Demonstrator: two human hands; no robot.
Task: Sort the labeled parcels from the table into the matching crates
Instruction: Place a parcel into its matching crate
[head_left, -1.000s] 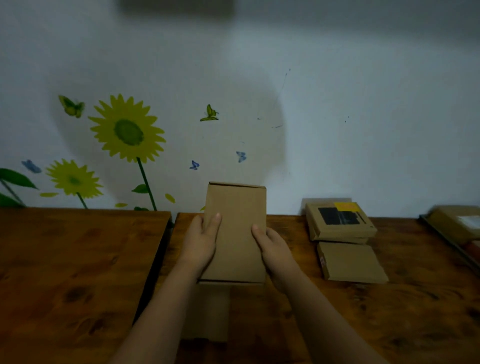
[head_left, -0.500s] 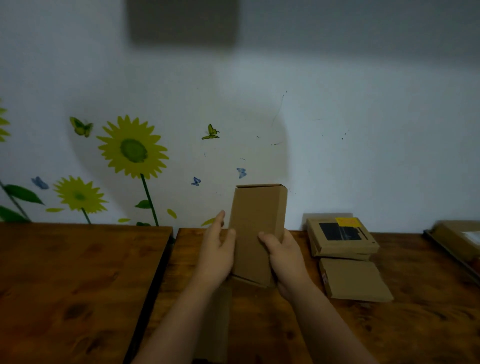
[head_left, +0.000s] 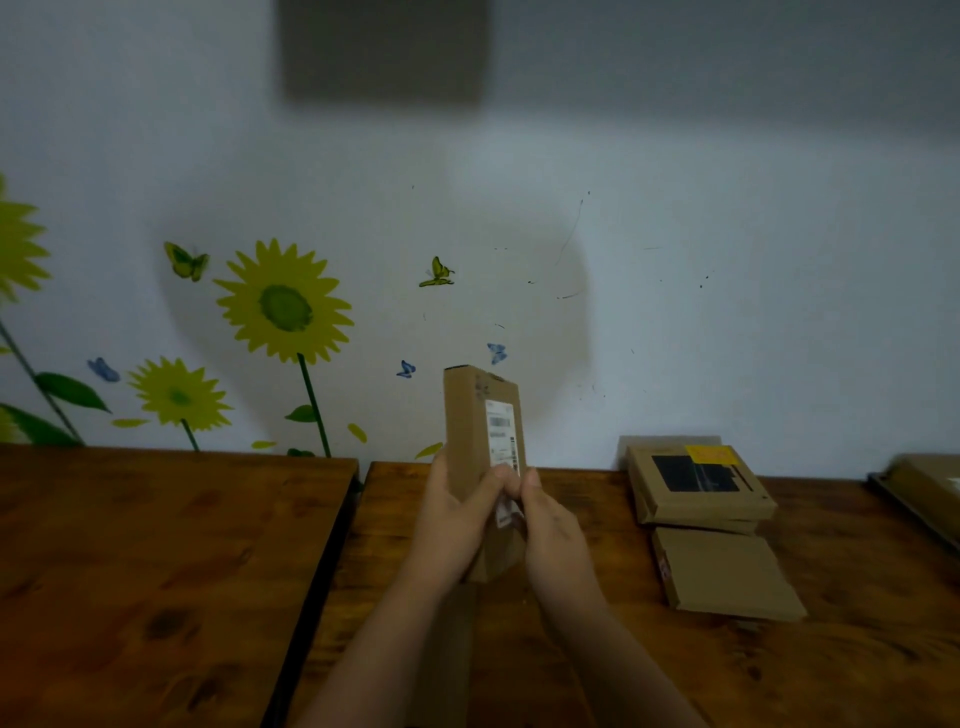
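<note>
A narrow brown cardboard parcel (head_left: 475, 421) stands upright above the wooden table (head_left: 597, 649), a white printed label on its face turned toward me. My left hand (head_left: 457, 519) grips its lower left side with the thumb across the front. From the right, my right hand (head_left: 550, 525) holds the lower edge, fingers over the bottom of the label. Another flat cardboard piece (head_left: 447, 654) lies on the table under my forearms, mostly hidden.
To the right lie a cardboard parcel with a black panel and yellow sticker (head_left: 698, 480) and a plain flat parcel (head_left: 727, 577) in front of it. Another box (head_left: 930, 486) shows at the right edge. A second wooden table (head_left: 156, 571) stands left, across a dark gap.
The parcel has turned from its plain broad face to the labelled side and risen upright. Both hands have closed in together at its lower end.
</note>
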